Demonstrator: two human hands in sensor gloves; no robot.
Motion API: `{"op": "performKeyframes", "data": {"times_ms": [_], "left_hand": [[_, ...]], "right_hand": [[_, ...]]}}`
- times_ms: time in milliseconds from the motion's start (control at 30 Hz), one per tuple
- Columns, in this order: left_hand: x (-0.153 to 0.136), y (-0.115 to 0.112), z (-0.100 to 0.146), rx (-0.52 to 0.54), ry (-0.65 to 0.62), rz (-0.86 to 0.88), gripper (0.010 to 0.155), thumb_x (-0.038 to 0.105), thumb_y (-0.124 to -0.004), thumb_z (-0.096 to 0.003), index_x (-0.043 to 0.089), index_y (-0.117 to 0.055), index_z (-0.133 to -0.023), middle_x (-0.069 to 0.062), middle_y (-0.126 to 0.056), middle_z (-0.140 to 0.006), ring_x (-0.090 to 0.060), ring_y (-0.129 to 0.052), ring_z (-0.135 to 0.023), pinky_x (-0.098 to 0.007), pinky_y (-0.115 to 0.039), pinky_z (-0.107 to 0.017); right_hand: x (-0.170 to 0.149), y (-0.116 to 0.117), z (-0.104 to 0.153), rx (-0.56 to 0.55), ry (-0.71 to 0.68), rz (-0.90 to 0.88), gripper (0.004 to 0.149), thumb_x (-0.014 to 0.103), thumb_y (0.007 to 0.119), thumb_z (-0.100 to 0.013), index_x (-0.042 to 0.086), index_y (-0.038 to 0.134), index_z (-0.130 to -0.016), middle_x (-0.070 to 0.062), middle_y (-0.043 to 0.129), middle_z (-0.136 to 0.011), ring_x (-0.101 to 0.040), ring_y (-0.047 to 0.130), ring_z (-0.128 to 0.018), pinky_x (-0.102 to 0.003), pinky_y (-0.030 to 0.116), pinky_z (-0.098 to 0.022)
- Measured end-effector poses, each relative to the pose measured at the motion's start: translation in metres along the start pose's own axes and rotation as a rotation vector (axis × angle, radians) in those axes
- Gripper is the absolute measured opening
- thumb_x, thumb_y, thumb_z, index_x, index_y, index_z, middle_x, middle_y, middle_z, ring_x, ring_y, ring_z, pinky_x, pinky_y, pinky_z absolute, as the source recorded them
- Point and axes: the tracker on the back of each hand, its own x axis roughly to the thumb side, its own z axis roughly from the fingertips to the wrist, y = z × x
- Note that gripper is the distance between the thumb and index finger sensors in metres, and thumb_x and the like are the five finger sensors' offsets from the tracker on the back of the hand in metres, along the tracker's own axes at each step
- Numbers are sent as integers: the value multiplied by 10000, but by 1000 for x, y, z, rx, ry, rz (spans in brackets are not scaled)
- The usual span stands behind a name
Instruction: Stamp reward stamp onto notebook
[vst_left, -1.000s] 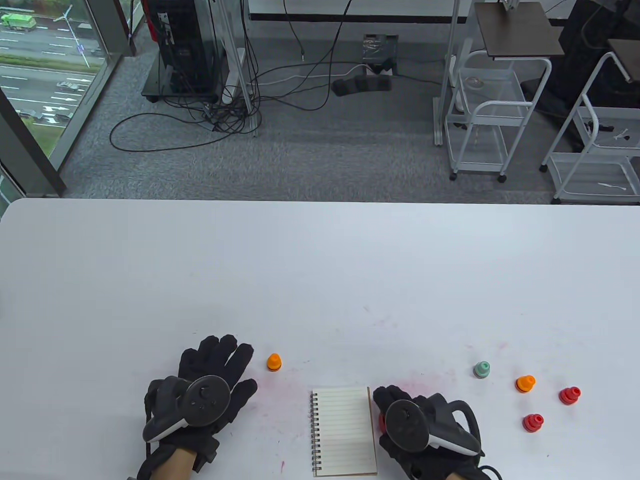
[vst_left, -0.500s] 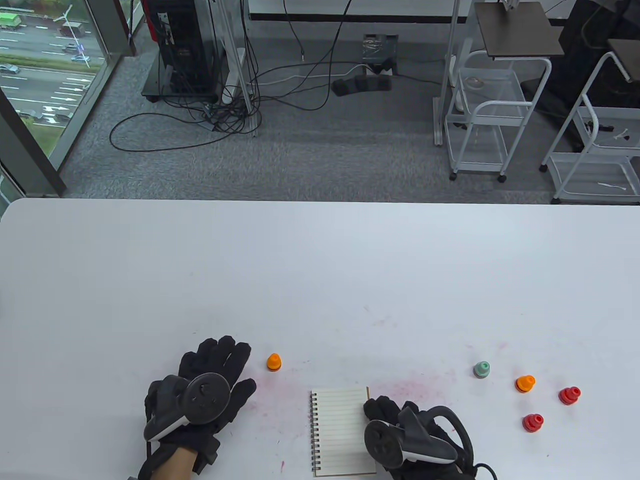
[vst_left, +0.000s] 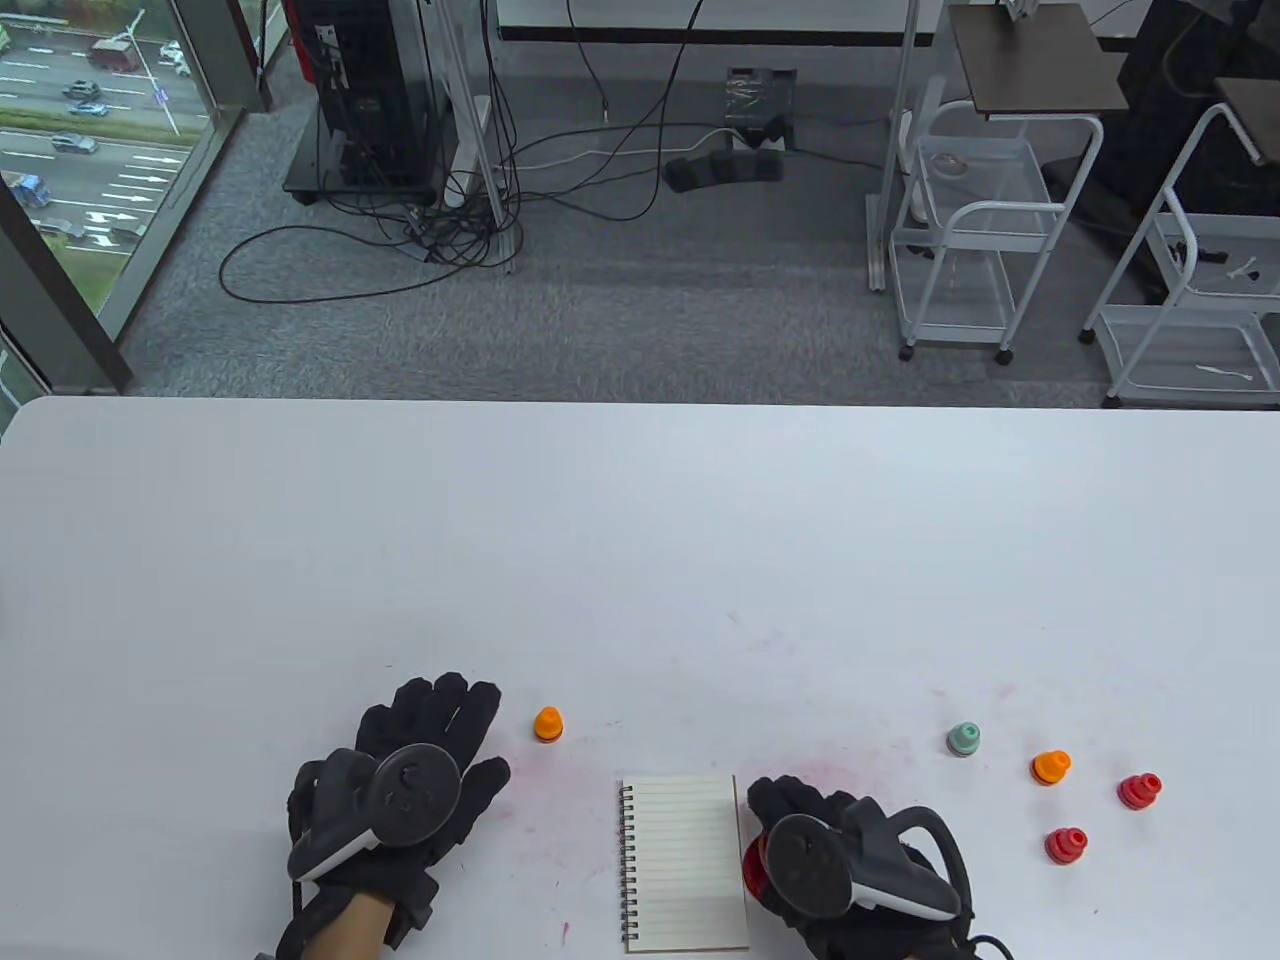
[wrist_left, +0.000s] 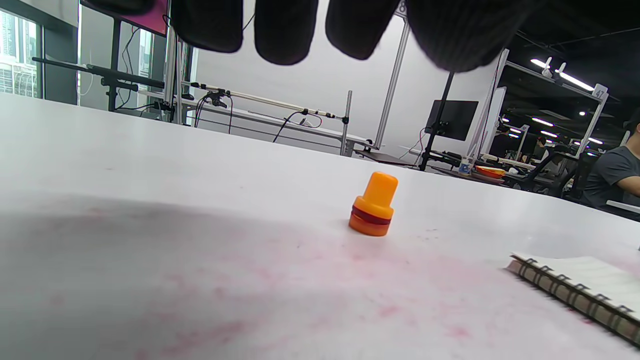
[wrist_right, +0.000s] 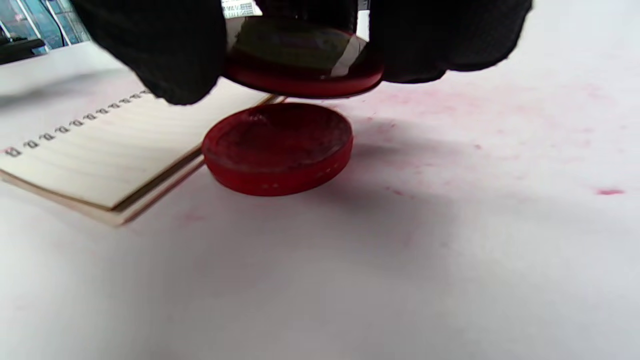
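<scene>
- Your right hand (vst_left: 830, 860) grips a red lid (wrist_right: 300, 65) above the ink pad (wrist_right: 278, 148), beside the notebook (vst_left: 685, 860), exposing ink.
- Your left hand (vst_left: 400, 790) rests flat, fingers straight, on the counter (vst_left: 640, 560).

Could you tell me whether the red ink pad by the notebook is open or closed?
Open: the right hand holds the lid just above the ink pad base, apart from it.

Grey carpet (vst_left: 640, 330), white trolleys (vst_left: 975, 240), left window (vst_left: 90, 150).

Notebook (vst_left: 684, 862) page is wide open; red ink pad (wrist_right: 278, 148) touches its right edge, orange stamp (vst_left: 547, 723) sits upper-left.
</scene>
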Motion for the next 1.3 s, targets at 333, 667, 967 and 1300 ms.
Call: {"op": "performKeyframes", "data": {"times_ms": [333,667,967,1300], "left_hand": [[-2,-1,0,-12,2,5,747,563,-680,-526,244,-489,-1174,-166,-534,-1223,-514,-590,-1068,-715,-539,-733],[-2,-2,0,-19,1,8,746,562,-680,-526,248,-487,-1175,-163,-531,-1225,-512,-590,-1067,-712,-542,-734],[-3,-1,0,-11,1,9,743,559,-681,-527,248,-491,-1174,-167,-530,-1223,-511,-589,-1068,-711,-543,-733],[-2,-3,1,-30,2,10,742,560,-681,-526,244,-499,-1172,-164,-532,-1223,-512,-589,-1067,-707,-546,-734]], "right_hand": [[-28,-2,6,180,196,-49,811,366,818,-488,155,329,-1100,-139,441,-1131,-494,594,-946,-661,585,-695],[-23,15,-4,281,233,96,825,353,810,-489,152,291,-1098,-160,346,-1134,-501,559,-944,-649,564,-701],[-24,22,-7,339,239,89,858,363,807,-486,157,240,-1096,-166,297,-1125,-509,490,-968,-669,525,-708],[-44,-2,5,18,164,-130,815,401,790,-480,160,317,-1098,-167,365,-1139,-529,538,-957,-690,555,-677]]}}
